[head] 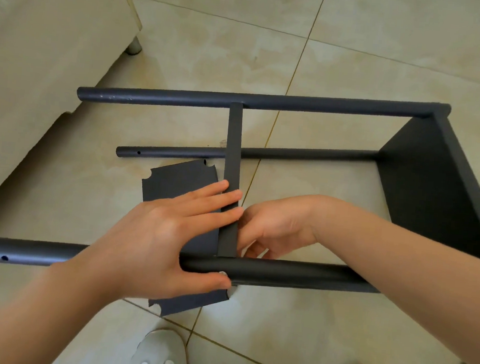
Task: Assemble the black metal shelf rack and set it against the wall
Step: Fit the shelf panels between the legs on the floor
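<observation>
Black metal shelf rack [423, 198] lies sideways on beige tiled floor [359, 61]. Left grip [156, 232], fingers straight, steadies its middle shelf panel [233, 152] against the near round tube [297, 274]; right grip [275, 228] curls behind (contents hidden), probably fastening.

Logged rack tubes [297, 274] as dark painted metal, smooth, faintly sheened. Recorded end shelf [423, 198] and loose panel [175, 182] as matt black, fine-grained. Noted floor tiles [361, 47] as glossy beige, marbled, with thin gold-toned joints. Listed shoe [160, 354] as white, smooth.
</observation>
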Demonstrator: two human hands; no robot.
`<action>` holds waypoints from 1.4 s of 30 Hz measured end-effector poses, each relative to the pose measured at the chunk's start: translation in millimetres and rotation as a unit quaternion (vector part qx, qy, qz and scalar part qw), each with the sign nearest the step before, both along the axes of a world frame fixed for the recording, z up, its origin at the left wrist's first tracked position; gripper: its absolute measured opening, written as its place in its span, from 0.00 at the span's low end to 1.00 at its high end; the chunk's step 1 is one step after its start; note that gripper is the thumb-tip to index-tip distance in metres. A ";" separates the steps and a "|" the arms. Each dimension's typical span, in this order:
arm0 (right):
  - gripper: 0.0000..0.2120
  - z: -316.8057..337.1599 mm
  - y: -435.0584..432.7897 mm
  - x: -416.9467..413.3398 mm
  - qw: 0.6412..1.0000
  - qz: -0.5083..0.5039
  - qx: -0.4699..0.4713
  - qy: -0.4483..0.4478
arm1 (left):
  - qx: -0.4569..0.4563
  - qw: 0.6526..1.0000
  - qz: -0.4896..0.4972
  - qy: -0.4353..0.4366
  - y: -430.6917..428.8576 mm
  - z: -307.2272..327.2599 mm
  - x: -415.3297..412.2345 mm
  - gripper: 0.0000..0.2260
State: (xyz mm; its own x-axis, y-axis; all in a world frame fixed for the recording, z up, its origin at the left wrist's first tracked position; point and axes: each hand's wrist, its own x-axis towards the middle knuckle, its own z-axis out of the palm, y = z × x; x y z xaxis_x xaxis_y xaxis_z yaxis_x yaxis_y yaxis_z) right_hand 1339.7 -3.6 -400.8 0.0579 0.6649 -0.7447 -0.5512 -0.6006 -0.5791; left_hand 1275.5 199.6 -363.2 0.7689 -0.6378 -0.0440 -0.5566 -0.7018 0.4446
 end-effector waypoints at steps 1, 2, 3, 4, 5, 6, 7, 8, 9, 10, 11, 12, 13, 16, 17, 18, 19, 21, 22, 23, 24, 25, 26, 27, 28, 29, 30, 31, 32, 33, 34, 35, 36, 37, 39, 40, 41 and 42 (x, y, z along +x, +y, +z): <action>0.06 5.5 -2.7 0.1 1.000 -0.008 -0.010 -0.020 | 0.007 1.000 0.002 0.000 -0.2 0.8 0.2 0.36; 0.06 12.4 -6.2 0.5 0.998 -0.010 -0.022 -0.053 | 0.020 1.000 0.005 0.002 -0.6 1.9 -0.1 0.37; 0.07 21.1 -10.1 0.3 0.995 -0.008 -0.036 -0.093 | 0.040 0.999 0.011 0.002 -1.0 3.2 -0.8 0.37; 0.08 30.2 -14.1 -1.4 0.989 -0.002 -0.050 -0.137 | 0.068 0.997 0.020 0.000 -2.2 3.8 -2.0 0.38; 0.09 38.8 -18.0 -5.7 0.982 0.005 -0.063 -0.180 | 0.097 0.995 0.033 -0.003 -3.7 4.0 -5.2 0.38; 0.10 46.4 -21.9 -11.8 0.971 0.012 -0.076 -0.224 | 0.115 0.992 0.048 -0.010 -5.8 5.0 -10.3 0.37; 0.11 52.3 -25.4 -20.0 0.958 0.016 -0.088 -0.272 | 0.116 0.991 0.065 -0.026 -8.6 6.7 -17.2 0.36; 0.11 56.2 -28.2 -29.8 0.942 0.014 -0.098 -0.319 | 0.106 0.990 0.082 -0.046 -11.1 9.1 -25.4 0.34; 0.10 58.1 -30.6 -40.5 0.925 0.006 -0.105 -0.364 | 0.083 0.989 0.100 -0.067 -12.9 10.5 -34.0 0.29; 0.10 59.0 -32.9 -51.6 0.908 -0.005 -0.115 -0.403 | 0.053 0.988 0.116 -0.089 -13.4 10.8 -42.8 0.24; 0.10 59.4 -35.2 -62.6 0.890 -0.013 -0.130 -0.436 | 0.019 0.986 0.133 -0.097 -12.6 10.9 -51.9 0.20; 0.10 59.5 -37.3 -73.2 0.874 -0.018 -0.146 -0.464 | -0.015 0.984 0.151 -0.092 -10.9 10.3 -60.8 0.19; 0.11 59.7 -39.8 -83.0 0.858 -0.023 -0.162 -0.486 | -0.047 0.981 0.170 -0.087 -8.7 9.7 -70.0 0.19; 0.13 59.7 -48.5 -106.3 0.820 -0.032 -0.194 -0.537 | -0.164 0.944 0.282 -0.058 -6.1 14.9 -97.2 0.14; 0.13 60.4 -50.6 -111.6 0.808 -0.030 -0.204 -0.552 | -0.202 0.915 0.350 -0.006 -7.0 17.9 -104.7 0.10; 0.12 61.8 -51.9 -115.3 0.797 -0.028 -0.213 -0.565 | -0.235 0.875 0.418 0.069 -8.4 20.1 -108.8 0.09; 0.12 60.9 -52.6 -117.8 0.789 -0.025 -0.220 -0.573 | -0.267 0.823 0.477 0.153 -9.0 17.5 -110.7 0.08; 0.12 64.2 -51.7 -121.5 0.778 -0.019 -0.228 -0.586 | -0.324 0.714 0.554 0.281 -7.0 18.1 -109.4 0.04; 0.12 64.7 -50.8 -122.8 0.773 -0.016 -0.229 -0.591 | -0.349 0.661 0.571 0.339 -6.8 19.3 -106.2 0.03; 0.12 66.9 -49.6 -124.1 0.768 -0.014 -0.231 -0.597 | -0.381 0.607 0.574 0.397 -8.0 21.9 -102.5 0.07; 0.13 68.5 -48.6 -124.9 0.764 -0.013 -0.232 -0.602 | -0.424 0.548 0.567 0.445 -9.7 23.8 -99.7 0.12; 0.15 69.9 -47.5 -125.1 0.761 -0.013 -0.234 -0.604 | -0.469 0.496 0.558 0.472 -12.1 24.6 -97.2 0.15; 0.17 71.0 -46.2 -124.9 0.761 -0.012 -0.235 -0.605 | -0.508 0.461 0.548 0.479 -14.7 25.0 -94.8 0.16; 0.18 71.8 -45.1 -124.6 0.761 -0.012 -0.236 -0.604 | -0.537 0.444 0.545 0.466 -16.7 25.3 -92.9 0.15; 0.18 71.6 -44.1 -124.0 0.763 -0.013 -0.235 -0.602 | -0.558 0.432 0.549 0.448 -18.1 24.7 -90.6 0.14; 0.17 71.4 -42.9 -123.3 0.764 -0.013 -0.232 -0.602 | -0.571 0.424 0.557 0.429 -18.4 23.3 -88.2 0.13; 0.16 70.3 -41.9 -122.5 0.765 -0.011 -0.229 -0.602 | -0.577 0.415 0.567 0.417 -18.6 23.1 -86.1 0.12; 0.14 69.1 -41.0 -121.6 0.766 -0.008 -0.227 -0.602 | -0.577 0.410 0.575 0.411 -18.9 23.1 -84.9 0.13; 0.13 67.6 -40.6 -120.3 0.767 -0.005 -0.225 -0.600 | -0.575 0.408 0.580 0.407 -20.0 24.0 -83.7 0.14; 0.12 66.3 -40.6 -118.9 0.770 -0.004 -0.225 -0.598 | -0.575 0.408 0.583 0.405 -21.3 25.1 -82.6 0.16; 0.11 64.8 -40.8 -117.7 0.773 -0.005 -0.224 -0.594 | -0.574 0.408 0.585 0.402 -22.4 25.7 -82.2 0.17; 0.10 63.9 -40.8 -116.7 0.776 -0.007 -0.224 -0.590 | -0.574 0.409 0.587 0.398 -23.2 25.9 -81.8 0.18; 0.10 63.4 -40.5 -116.0 0.780 -0.006 -0.223 -0.585 | -0.575 0.411 0.588 0.394 -23.0 26.7 -82.0 0.17; 0.10 63.4 -40.0 -115.5 0.783 -0.002 -0.220 -0.582 | -0.577 0.413 0.589 0.387 -22.1 28.1 -82.3 0.16; 0.09 65.4 -38.1 -113.1 0.788 0.005 -0.209 -0.579 | -0.585 0.421 0.586 0.370 -19.4 32.5 -81.1 0.09; 0.08 67.7 -37.5 -110.9 0.789 0.004 -0.203 -0.580 | -0.589 0.427 0.583 0.362 -18.4 35.8 -79.3 0.07; 0.06 70.8 -37.5 -108.2 0.789 0.000 -0.197 -0.581 | -0.595 0.435 0.576 0.353 -17.7 39.0 -76.2 0.07; 0.06 74.2 -37.7 -105.6 0.789 -0.007 -0.193 -0.583 | -0.600 0.443 0.570 0.343 -17.6 42.6 -73.0 0.09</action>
